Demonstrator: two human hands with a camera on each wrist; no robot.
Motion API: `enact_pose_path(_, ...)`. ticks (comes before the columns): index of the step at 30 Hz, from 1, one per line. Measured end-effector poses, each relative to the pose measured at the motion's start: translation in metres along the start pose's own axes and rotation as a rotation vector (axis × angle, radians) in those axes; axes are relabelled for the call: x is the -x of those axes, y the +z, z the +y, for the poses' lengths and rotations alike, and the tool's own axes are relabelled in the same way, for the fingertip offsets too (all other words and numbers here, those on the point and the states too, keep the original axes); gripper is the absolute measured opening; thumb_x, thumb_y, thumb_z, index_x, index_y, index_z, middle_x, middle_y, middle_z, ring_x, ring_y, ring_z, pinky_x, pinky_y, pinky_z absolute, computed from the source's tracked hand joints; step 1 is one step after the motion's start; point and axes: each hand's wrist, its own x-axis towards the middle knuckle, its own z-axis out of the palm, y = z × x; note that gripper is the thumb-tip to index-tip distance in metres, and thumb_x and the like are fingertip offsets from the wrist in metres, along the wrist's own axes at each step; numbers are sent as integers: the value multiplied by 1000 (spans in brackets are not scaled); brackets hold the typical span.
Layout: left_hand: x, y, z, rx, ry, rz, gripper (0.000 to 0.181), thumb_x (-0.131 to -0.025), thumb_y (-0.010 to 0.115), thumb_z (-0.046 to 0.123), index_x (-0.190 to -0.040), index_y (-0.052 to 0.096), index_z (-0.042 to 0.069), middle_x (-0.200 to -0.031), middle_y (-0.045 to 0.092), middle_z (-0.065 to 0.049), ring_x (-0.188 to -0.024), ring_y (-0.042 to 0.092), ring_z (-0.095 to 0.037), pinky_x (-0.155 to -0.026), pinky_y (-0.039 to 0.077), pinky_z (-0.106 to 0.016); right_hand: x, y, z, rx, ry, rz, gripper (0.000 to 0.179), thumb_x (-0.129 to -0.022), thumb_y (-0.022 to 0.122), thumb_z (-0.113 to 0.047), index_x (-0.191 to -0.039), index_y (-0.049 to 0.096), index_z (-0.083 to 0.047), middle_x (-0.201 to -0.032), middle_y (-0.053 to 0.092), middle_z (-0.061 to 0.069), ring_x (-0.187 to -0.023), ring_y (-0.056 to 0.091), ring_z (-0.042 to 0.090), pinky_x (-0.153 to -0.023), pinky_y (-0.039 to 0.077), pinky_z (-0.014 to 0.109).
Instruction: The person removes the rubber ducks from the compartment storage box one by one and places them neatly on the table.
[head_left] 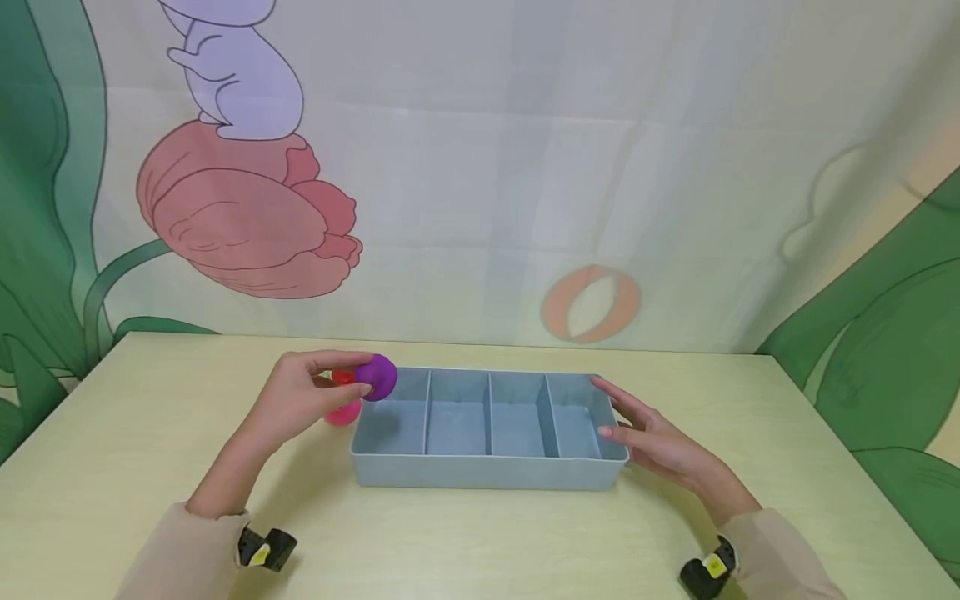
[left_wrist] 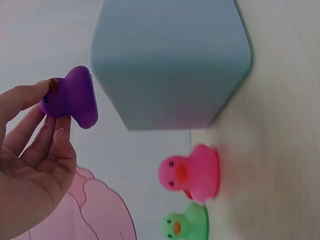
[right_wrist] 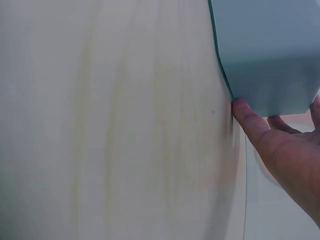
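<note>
My left hand [head_left: 300,396] pinches a purple rubber duck [head_left: 380,377] between thumb and fingers, above the leftmost compartment of a grey-blue divided box [head_left: 480,472]. Tipped on its side in the left wrist view, the purple duck [left_wrist: 82,97] has its head between the fingertips. At the box's right end, my right hand [head_left: 663,446] touches the rim and end wall with extended, spread fingers. Fingertips meet the lower edge of that box wall [right_wrist: 272,85] in the right wrist view.
Left of the box stands a pink rubber duck [head_left: 342,414], partly behind my left hand. Beside it, a green duck [left_wrist: 192,222] shows in the left wrist view. Something red [head_left: 342,377] peeks out behind the pink duck. A printed curtain [head_left: 465,183] hangs behind the pale table [head_left: 480,542].
</note>
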Motion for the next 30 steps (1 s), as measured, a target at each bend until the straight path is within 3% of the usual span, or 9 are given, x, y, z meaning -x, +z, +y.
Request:
enact_pose_path(7, 5, -21, -18, -84, -5, 33, 41, -79, 71, 25, -115, 64, 7, -113, 64, -9, -105, 54, -23, -76, 48, -24, -1, -1, 0, 6, 11, 18, 70, -92, 53, -16, -147, 11, -27, -150, -19, 14, -135, -8, 42, -100, 22, 59)
enact_pose_path(14, 7, -37, -37, -156, -57, 19, 44, -80, 70, 25, -118, 61, 5, -117, 61, -14, -107, 52, -29, -76, 48, -28, -1, -1, 0, 4, -9, 3, 70, -92, 53, -14, -147, 11, -24, -149, -19, 16, -134, -9, 43, -100, 21, 61)
enact_pose_path(24, 4, -53, -64, -223, -119, -59, 43, -82, 67, 18, -121, 58, 1, -116, 58, -22, -114, 45, -40, -84, 41, -52, 0, 1, -2, -11, 0, 1, 70, -92, 53, -14, -147, 10, -23, -149, -20, 16, -134, -8, 44, -100, 23, 60)
enact_pose_path(30, 0, -55, -73, -254, -123, -105, 43, -79, 69, 17, -118, 60, 0, -114, 59, -22, -112, 46, -42, -85, 41, -53, 0, 1, -1, -3, 2, 12, 70, -92, 53, -15, -147, 11, -24, -149, -19, 17, -134, -10, 44, -100, 21, 61)
